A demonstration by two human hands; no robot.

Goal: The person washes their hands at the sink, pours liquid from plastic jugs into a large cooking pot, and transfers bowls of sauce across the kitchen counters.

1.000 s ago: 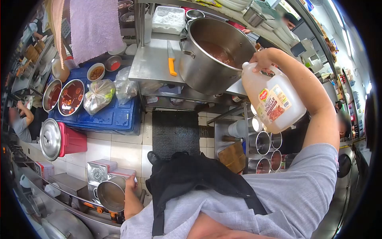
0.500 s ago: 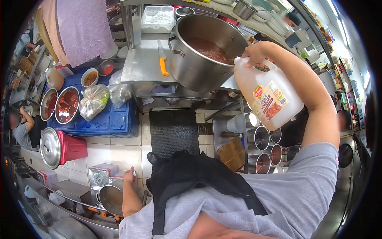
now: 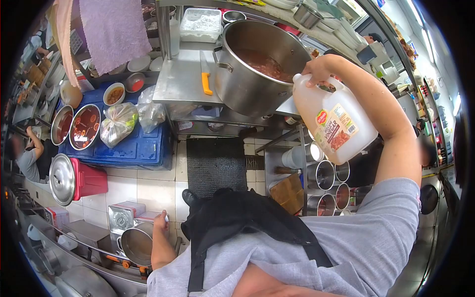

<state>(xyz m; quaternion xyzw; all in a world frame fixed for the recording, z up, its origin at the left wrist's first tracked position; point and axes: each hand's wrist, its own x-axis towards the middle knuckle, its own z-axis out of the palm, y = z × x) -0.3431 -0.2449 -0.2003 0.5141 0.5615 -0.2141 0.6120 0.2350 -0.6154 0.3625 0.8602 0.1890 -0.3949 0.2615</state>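
Observation:
My right hand (image 3: 319, 69) grips a large translucent vinegar jug (image 3: 316, 101) near its neck and handle. The jug is tilted, its mouth beside the right rim of a tall steel stockpot (image 3: 257, 94). Reddish-brown liquid with pieces in it (image 3: 262, 62) lies inside the pot. I cannot make out any stream from the jug. Down at my left side, my left hand (image 3: 161, 222) is closed, with a small pale bit showing at its fingers; what it is I cannot tell. A knife with an orange handle (image 3: 206, 83) lies on the steel table (image 3: 173, 86) left of the pot.
A white tub of powder (image 3: 200, 24) stands behind the knife. On a blue chest (image 3: 133, 153) are bowls of red liquid (image 3: 84, 127) and a filled plastic bag (image 3: 118, 123). A lidded red bin (image 3: 91, 178) and a steel pot (image 3: 137, 246) are lower left. Other people work at both sides.
The view has shifted slightly, so the table and pot appear a little further right. The jug stays tilted at the pot's rim in my right hand.

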